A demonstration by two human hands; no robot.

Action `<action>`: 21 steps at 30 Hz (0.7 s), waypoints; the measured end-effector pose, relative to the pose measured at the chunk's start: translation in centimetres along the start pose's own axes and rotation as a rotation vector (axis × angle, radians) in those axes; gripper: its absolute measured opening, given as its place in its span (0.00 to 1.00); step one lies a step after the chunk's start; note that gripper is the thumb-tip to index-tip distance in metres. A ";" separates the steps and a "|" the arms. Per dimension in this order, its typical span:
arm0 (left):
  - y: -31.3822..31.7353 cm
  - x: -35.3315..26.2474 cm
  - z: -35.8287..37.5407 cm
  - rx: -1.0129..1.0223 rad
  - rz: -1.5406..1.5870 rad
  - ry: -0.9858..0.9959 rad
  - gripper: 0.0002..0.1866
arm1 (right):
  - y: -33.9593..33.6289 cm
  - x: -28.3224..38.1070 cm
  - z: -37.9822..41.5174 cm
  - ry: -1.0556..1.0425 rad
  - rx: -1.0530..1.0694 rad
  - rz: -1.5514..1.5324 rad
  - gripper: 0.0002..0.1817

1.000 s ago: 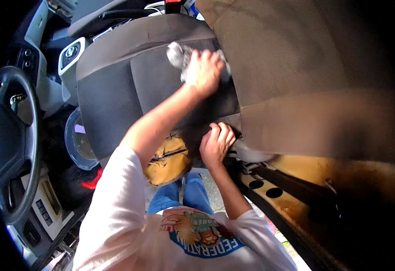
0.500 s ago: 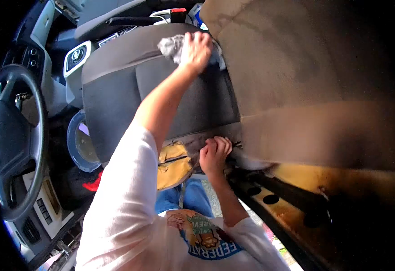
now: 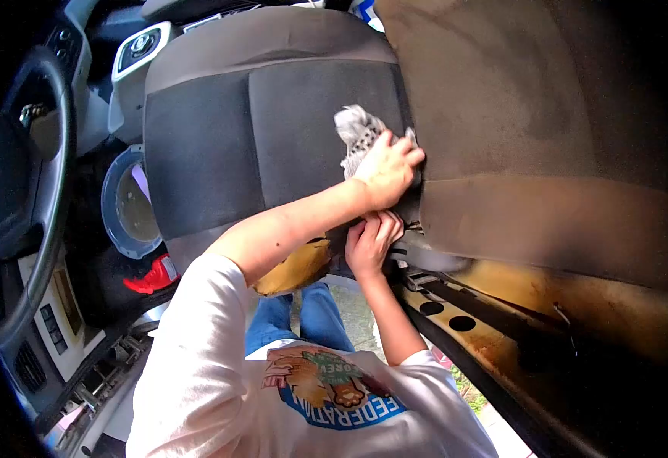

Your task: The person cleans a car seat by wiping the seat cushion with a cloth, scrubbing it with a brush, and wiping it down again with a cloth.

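Note:
My left hand (image 3: 390, 172) is closed on a grey-and-white rag (image 3: 358, 137) with dark spots. It presses the rag on the dark grey seat cushion (image 3: 204, 145), close to the crease below the brown backrest (image 3: 494, 114). Just under it, my right hand (image 3: 374, 238) has its fingers curled round the cushion's near rear edge, where the seat cover ends. My left wrist passes close above those fingertips and partly hides them. Beside the right hand, a yellow patch like bare foam (image 3: 297, 269) shows on the cushion's near side, partly behind my left forearm.
A round bucket (image 3: 112, 221) with murky liquid and something purple stands on the floor before the seat. Near it lies a red item (image 3: 151, 276). The steering wheel (image 3: 61, 175) is at left, the gear console (image 3: 141, 47) beyond. A stained yellowish door pillar (image 3: 517, 286) is at right.
My left hand has brought the rag from the cushion's far rear corner toward me, along the backrest crease. My right hand stays at the near edge. The view has shifted slightly.

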State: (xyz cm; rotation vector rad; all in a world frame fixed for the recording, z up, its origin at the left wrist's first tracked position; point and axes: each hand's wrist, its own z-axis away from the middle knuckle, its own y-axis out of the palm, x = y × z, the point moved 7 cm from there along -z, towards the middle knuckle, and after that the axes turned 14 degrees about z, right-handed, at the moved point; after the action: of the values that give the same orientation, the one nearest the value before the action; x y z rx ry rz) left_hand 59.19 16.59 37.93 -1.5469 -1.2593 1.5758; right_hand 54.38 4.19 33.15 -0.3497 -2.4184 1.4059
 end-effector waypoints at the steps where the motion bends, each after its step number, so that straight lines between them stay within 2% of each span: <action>1: -0.3 -1.0 0.8 0.094 0.036 0.040 0.10 | 0.2 0.0 0.1 0.016 -0.004 0.010 0.14; 2: 0.1 -1.7 1.5 0.152 0.053 0.037 0.15 | 0.2 0.0 0.2 0.036 -0.006 0.002 0.16; 3: 0.3 -1.9 2.4 0.156 0.152 0.026 0.19 | 0.1 0.2 0.4 -0.031 -0.064 0.001 0.21; 5: -0.3 -0.3 3.1 0.182 0.353 -0.051 0.21 | 1.6 -0.3 1.6 -0.086 0.107 0.051 0.22; 7: -3.0 2.3 4.0 0.236 0.853 -0.290 0.24 | 0.1 0.5 0.4 -0.063 -0.080 0.062 0.19; 9: -5.3 3.9 6.3 0.375 1.592 -0.540 0.27 | -0.4 0.6 -0.2 -0.077 -0.054 0.005 0.12; 10: -7.2 5.3 7.2 0.193 1.654 -0.473 0.27 | -0.7 0.7 -0.4 -0.069 -0.053 -0.002 0.13; 12: -9.2 9.9 9.5 -0.170 1.559 -0.581 0.26 | -1.3 0.9 -0.7 -0.061 -0.059 -0.001 0.14; 13: -9.4 13.4 10.6 -0.344 1.392 -0.744 0.24 | -1.2 0.9 -0.6 -0.065 -0.090 0.014 0.15; 15: -10.6 19.5 14.3 -0.469 0.555 -1.085 0.19 | -1.3 1.0 -0.7 -0.067 -0.114 0.006 0.15; 17: -13.4 16.5 16.3 -0.731 0.295 -0.881 0.15 | -1.4 0.8 -0.8 -0.057 -0.117 -0.006 0.15; 18: -13.8 14.4 16.1 -0.730 0.179 -0.736 0.17 | -1.4 0.9 -0.8 -0.057 -0.120 -0.012 0.15; 21: -10.8 7.1 13.8 -0.421 0.179 -0.503 0.37 | -1.5 0.7 -0.9 -0.046 -0.096 -0.024 0.15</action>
State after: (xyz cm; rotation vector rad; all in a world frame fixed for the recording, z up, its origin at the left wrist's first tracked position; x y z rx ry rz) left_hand 42.60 24.10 43.07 -1.5960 -1.8659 1.9925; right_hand 53.97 4.44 34.97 -0.3131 -2.5244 1.3042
